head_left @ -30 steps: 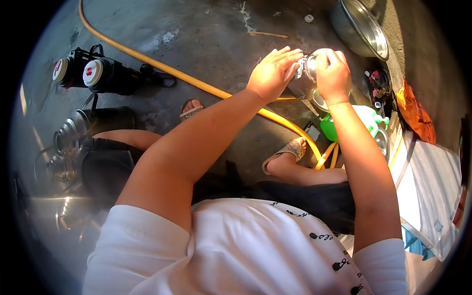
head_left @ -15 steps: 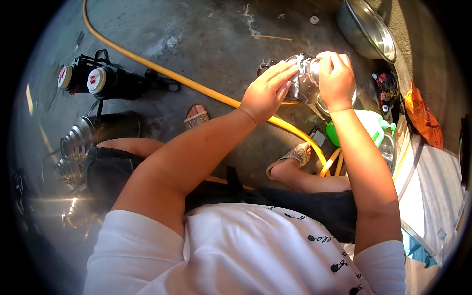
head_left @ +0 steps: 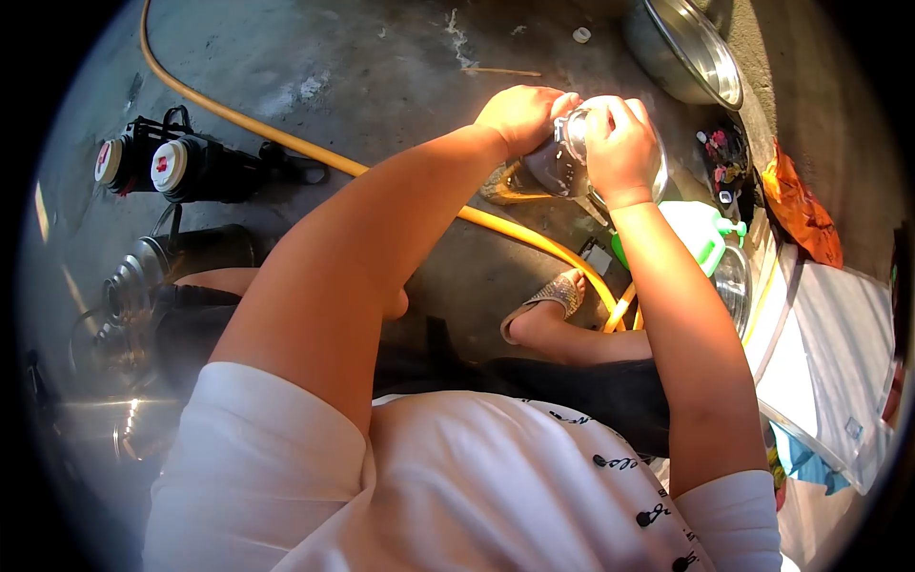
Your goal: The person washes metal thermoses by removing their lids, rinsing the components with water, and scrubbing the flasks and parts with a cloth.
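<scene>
A shiny container [head_left: 550,172] with a dark, glossy body and a bright metal neck is tilted between my hands; its exact kind is unclear. My left hand [head_left: 526,116] is closed against its upper left side near the neck, the fingertips bent over the edge. Curled round the metal neck end is my right hand [head_left: 621,143], the fingers pressed together there. Whatever lies inside those fingers is hidden. Behind my right wrist, a round metal rim [head_left: 660,176] shows partly.
A yellow hose [head_left: 534,234] crosses the wet floor near my sandalled foot [head_left: 548,310]. Two black flasks [head_left: 205,172] with white lids lie left. A metal basin [head_left: 686,52], a green-and-white jug [head_left: 696,234] and an orange bag [head_left: 801,205] are on the right.
My left hand has gone from lying flat along the container's side to bent fingers at its neck. My right hand stays at the neck. The view has shifted slightly.
</scene>
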{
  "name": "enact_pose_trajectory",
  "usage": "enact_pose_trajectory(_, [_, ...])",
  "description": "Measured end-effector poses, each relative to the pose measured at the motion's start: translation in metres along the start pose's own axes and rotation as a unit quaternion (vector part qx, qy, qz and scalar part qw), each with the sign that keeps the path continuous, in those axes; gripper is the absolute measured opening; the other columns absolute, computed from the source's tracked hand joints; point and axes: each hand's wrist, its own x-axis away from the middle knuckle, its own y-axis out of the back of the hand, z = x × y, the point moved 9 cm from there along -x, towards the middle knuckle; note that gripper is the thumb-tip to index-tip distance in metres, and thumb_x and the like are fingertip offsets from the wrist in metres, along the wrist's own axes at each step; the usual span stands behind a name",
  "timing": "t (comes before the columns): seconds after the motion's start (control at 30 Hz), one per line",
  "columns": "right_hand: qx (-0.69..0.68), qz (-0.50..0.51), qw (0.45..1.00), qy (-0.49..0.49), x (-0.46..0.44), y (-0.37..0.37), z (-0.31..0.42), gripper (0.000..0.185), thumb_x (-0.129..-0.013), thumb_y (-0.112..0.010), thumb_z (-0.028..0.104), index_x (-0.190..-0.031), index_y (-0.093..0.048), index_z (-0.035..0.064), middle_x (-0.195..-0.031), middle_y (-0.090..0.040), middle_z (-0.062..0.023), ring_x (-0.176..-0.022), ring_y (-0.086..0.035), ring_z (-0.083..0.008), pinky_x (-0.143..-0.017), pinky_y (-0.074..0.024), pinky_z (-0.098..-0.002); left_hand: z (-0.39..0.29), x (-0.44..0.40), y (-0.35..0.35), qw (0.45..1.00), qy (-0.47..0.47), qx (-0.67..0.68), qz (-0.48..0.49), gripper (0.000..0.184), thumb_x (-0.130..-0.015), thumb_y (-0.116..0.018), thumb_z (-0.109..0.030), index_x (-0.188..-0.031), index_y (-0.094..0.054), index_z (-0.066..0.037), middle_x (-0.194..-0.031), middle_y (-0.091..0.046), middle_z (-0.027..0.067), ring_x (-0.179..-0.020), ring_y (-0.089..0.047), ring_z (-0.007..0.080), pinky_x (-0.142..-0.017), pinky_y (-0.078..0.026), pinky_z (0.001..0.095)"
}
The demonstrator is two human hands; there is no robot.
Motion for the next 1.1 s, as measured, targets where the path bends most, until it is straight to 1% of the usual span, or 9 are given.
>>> enact_pose_trajectory(0.07, [0.005, 0.001, 1.0, 0.004, -0.001, -0.002, -0.001, 0.016, -0.087, -0.061, 0.026, -0.08, -0.068, 0.0139, -0.083, -0.062, -0.0092, -0.078, -0.062, -0.0307, -0.066, -0.0509, -0.0417, -0.001, 0.029, 0.01, 0.983, -0.113, 0.06, -0.134, 0.038, -0.1, -0.042, -0.035, -0.119, -0.066, -0.013, -0.126, -0.064, 0.0054, -0.12, -0.056, 0.0265, -0.102, -0.044, 0.0372])
enact_pose_trajectory(0.13, [0.01, 0.01, 1.0, -0.004, -0.001, -0.001, 0.0, 0.015, -0.087, -0.061, 0.027, -0.082, -0.069, 0.015, -0.085, -0.062, -0.009, -0.079, -0.063, -0.0306, -0.067, -0.0509, -0.0417, -0.003, 0.058, 0.013, 0.975, -0.123, -0.046, -0.178, 0.034, -0.102, -0.044, -0.028, -0.127, -0.062, -0.013, -0.135, -0.058, 0.0049, -0.129, -0.05, 0.0244, -0.111, -0.035, 0.0389])
enact_pose_trajectory(0.27, [0.016, 0.036, 0.999, -0.022, -0.003, -0.003, -0.002, 0.017, -0.088, -0.059, 0.027, -0.085, -0.07, 0.0147, -0.086, -0.063, -0.0102, -0.08, -0.063, -0.0319, -0.07, -0.0509, -0.0423, -0.007, 0.109, 0.016, 0.972, -0.11, -0.093, -0.183, 0.035, -0.099, -0.051, -0.022, -0.133, -0.057, -0.016, -0.142, -0.052, 0.0031, -0.132, -0.047, 0.0239, -0.113, -0.033, 0.0409])
enact_pose_trajectory(0.67, [-0.019, 0.005, 1.0, 0.013, -0.005, -0.002, 0.001, 0.014, -0.086, -0.061, 0.022, -0.081, -0.07, 0.0131, -0.082, -0.061, -0.0092, -0.076, -0.062, -0.0295, -0.066, -0.0493, -0.0407, -0.007, 0.083, 0.018, 0.974, -0.127, 0.029, -0.184, 0.032, -0.098, -0.05, -0.016, -0.128, -0.06, -0.011, -0.135, -0.058, 0.0083, -0.128, -0.051, 0.0283, -0.109, -0.039, 0.0396])
enact_pose_trajectory(0.8, [-0.028, 0.005, 0.999, 0.017, -0.002, -0.002, 0.003, 0.013, -0.086, -0.061, 0.022, -0.081, -0.069, 0.0132, -0.08, -0.06, -0.008, -0.073, -0.061, -0.0284, -0.065, -0.0494, -0.04, -0.009, 0.038, 0.019, 0.97, -0.167, 0.042, -0.174, 0.026, -0.095, -0.053, -0.021, -0.115, -0.067, -0.011, -0.118, -0.067, 0.0077, -0.117, -0.058, 0.0284, -0.104, -0.043, 0.0388])
enact_pose_trajectory(0.87, [-0.023, -0.009, 0.999, 0.035, -0.003, 0.0, 0.005, 0.012, -0.086, -0.061, 0.021, -0.081, -0.069, 0.0131, -0.079, -0.059, -0.0076, -0.072, -0.06, -0.0284, -0.064, -0.0492, -0.0406, -0.01, 0.01, 0.013, 0.988, -0.107, 0.067, -0.084, 0.033, -0.098, -0.044, -0.03, -0.109, -0.068, -0.011, -0.111, -0.068, 0.0119, -0.103, -0.062, 0.0335, -0.091, -0.049, 0.0422])
enact_pose_trajectory(0.93, [-0.02, -0.014, 0.999, 0.045, -0.004, 0.0, 0.003, 0.014, -0.086, -0.061, 0.023, -0.078, -0.067, 0.0126, -0.08, -0.06, -0.0081, -0.074, -0.061, -0.0297, -0.064, -0.0496, -0.0415, 0.0, -0.022, -0.009, 0.997, -0.036, -0.057, 0.033, 0.037, -0.098, -0.039, -0.033, -0.105, -0.068, -0.011, -0.106, -0.069, 0.0143, -0.099, -0.063, 0.0351, -0.088, -0.05, 0.0448])
enact_pose_trajectory(1.0, [0.005, -0.005, 1.0, 0.013, -0.006, 0.0, 0.0, 0.016, -0.087, -0.06, 0.023, -0.078, -0.067, 0.0123, -0.08, -0.06, -0.0087, -0.075, -0.061, -0.0306, -0.064, -0.0498, -0.0422, -0.002, -0.028, -0.01, 0.995, -0.068, -0.062, 0.027, 0.037, -0.099, -0.039, -0.034, -0.105, -0.068, -0.011, -0.105, -0.069, 0.0154, -0.098, -0.063, 0.0366, -0.088, -0.049, 0.0455])
enact_pose_trajectory(1.1, [-0.009, -0.013, 1.0, 0.012, -0.002, -0.001, 0.0, 0.017, -0.087, -0.059, 0.025, -0.078, -0.067, 0.0128, -0.082, -0.061, -0.0093, -0.076, -0.062, -0.0314, -0.066, -0.0502, -0.0429, 0.005, -0.007, -0.004, 0.997, -0.007, 0.067, -0.041, 0.038, -0.1, -0.04, -0.034, -0.11, -0.068, -0.011, -0.107, -0.069, 0.0139, -0.102, -0.062, 0.0348, -0.091, -0.048, 0.0425])
